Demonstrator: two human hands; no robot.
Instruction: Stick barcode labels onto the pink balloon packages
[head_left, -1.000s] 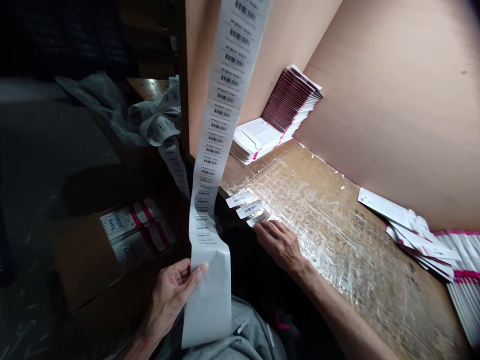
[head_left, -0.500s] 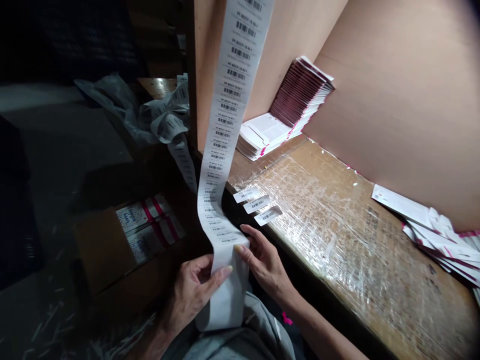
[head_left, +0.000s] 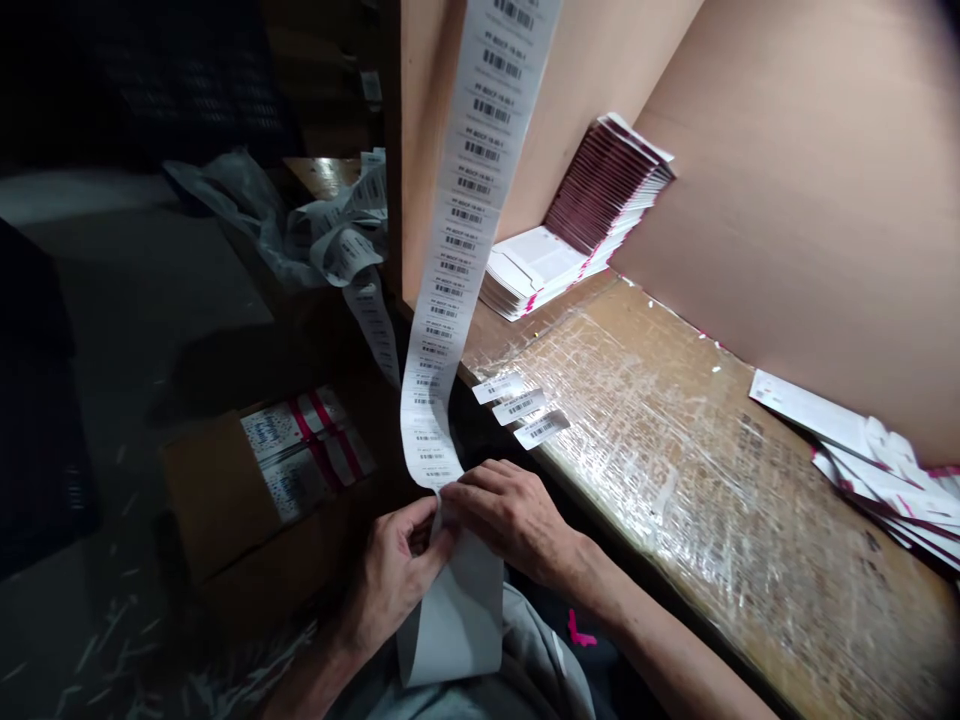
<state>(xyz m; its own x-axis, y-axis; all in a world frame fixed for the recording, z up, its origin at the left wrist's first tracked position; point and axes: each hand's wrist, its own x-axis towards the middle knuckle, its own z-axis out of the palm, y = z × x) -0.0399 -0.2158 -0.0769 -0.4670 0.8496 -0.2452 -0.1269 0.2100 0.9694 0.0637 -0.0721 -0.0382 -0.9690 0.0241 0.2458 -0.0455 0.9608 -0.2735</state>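
A long strip of barcode labels [head_left: 463, 230] hangs down in front of the wooden panel and curves to my hands, its lower part lying over my lap with the plain side showing. My left hand [head_left: 405, 560] pinches the strip's left edge, thumb pointing right. My right hand [head_left: 510, 510] is closed over the strip from the right, its fingertips meeting the left hand's and hiding the exact grip. Three loose labels [head_left: 520, 406] stick out from the table's near edge, just above the right hand.
Folded cards [head_left: 607, 185] are piled on the worn table [head_left: 675, 480] by the panel. More flat cards [head_left: 885, 460] lie at right. An open carton [head_left: 217, 500] and a tangled label strip [head_left: 349, 250] are at left.
My right hand has moved left across the strip, from its right edge to beside my left hand, and its fingers now cover it. The view has shifted slightly.
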